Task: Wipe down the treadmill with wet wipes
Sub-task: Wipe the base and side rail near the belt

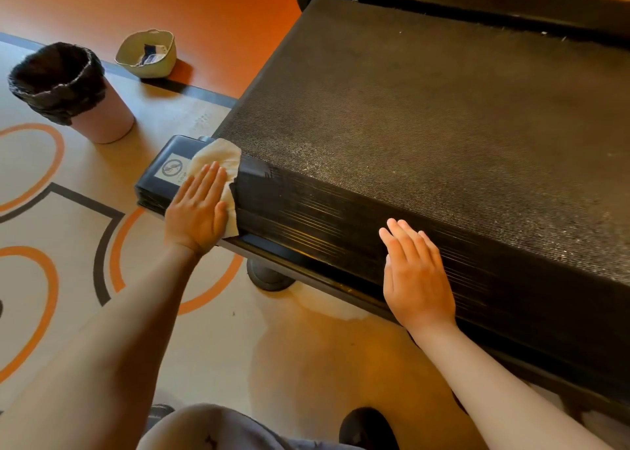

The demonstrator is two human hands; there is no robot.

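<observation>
The wet wipe (218, 163) lies crumpled on the near-left end cap of the treadmill (426, 115), pressed flat beneath the left hand (199, 211), fingers straight and together. The right hand (414, 275) rests flat, fingers extended, on the ribbed side rail further right. The wipe looks soft, limp and light; palm pressure should hold it. A lined bin (68, 88) stands far left.

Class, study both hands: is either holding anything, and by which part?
Nothing is gripped. The left hand presses flat on the near part of the wet wipe, pinning it to the treadmill; the right hand rests flat on its side rail.
</observation>
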